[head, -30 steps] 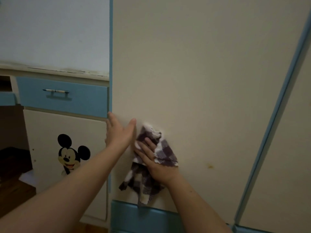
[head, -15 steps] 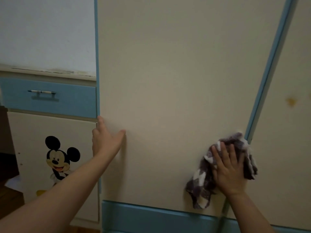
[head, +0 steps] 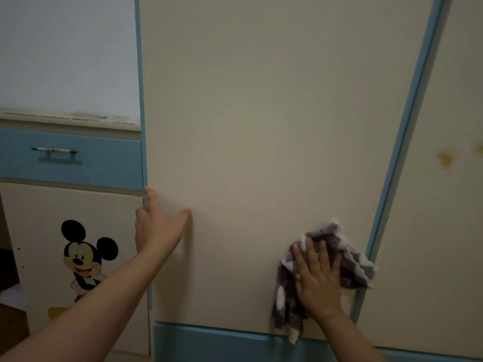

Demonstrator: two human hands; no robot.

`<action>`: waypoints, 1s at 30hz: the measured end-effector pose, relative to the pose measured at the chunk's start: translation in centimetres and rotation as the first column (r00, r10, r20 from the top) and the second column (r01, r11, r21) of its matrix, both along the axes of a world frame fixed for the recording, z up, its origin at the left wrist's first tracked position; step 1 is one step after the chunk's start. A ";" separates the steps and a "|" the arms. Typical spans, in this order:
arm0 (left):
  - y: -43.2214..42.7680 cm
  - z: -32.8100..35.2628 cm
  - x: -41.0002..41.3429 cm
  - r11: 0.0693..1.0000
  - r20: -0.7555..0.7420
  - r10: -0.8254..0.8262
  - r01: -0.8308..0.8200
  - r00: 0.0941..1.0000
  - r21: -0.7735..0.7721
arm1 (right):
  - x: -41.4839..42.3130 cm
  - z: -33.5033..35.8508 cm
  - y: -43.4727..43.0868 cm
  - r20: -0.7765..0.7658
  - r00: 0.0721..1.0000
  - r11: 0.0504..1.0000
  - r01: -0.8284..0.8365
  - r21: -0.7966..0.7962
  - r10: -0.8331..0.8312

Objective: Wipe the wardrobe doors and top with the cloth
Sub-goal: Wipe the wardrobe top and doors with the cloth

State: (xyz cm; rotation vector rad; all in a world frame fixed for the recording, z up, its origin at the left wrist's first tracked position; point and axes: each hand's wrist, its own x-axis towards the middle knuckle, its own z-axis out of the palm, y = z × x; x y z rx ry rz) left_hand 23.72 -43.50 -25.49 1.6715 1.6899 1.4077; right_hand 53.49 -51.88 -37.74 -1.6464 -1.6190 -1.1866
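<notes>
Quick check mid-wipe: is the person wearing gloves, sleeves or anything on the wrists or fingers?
No gloves: the left hand and right hand are both bare. The left forearm and right forearm are uncovered as far as the frame shows, with no sleeve edge in view. No watch, band or ring is visible on either side.

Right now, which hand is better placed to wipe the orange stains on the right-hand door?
Right. The right hand presses the cloth flat beside the blue strip, nearest the stains; the left hand rests bare at the far edge of the middle door.
</notes>
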 end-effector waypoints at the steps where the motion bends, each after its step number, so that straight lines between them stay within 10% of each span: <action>1: 0.0 0.0 -0.1 1.000 0.000 -0.002 0.002 1.000 -0.002 | -0.8 0.0 0.5 0.009 1.000 1.000 -0.009 0.009 0.009; 19: 0.1 -0.8 -1.4 0.990 0.055 -0.139 0.138 0.989 0.031 | -17.1 3.7 8.1 -0.107 0.907 0.899 -0.418 -0.131 0.407; 30: 0.2 -4.1 -2.0 0.985 0.193 -0.170 0.166 0.966 0.038 | -21.0 0.5 8.7 0.132 0.930 0.896 -0.280 -0.345 0.342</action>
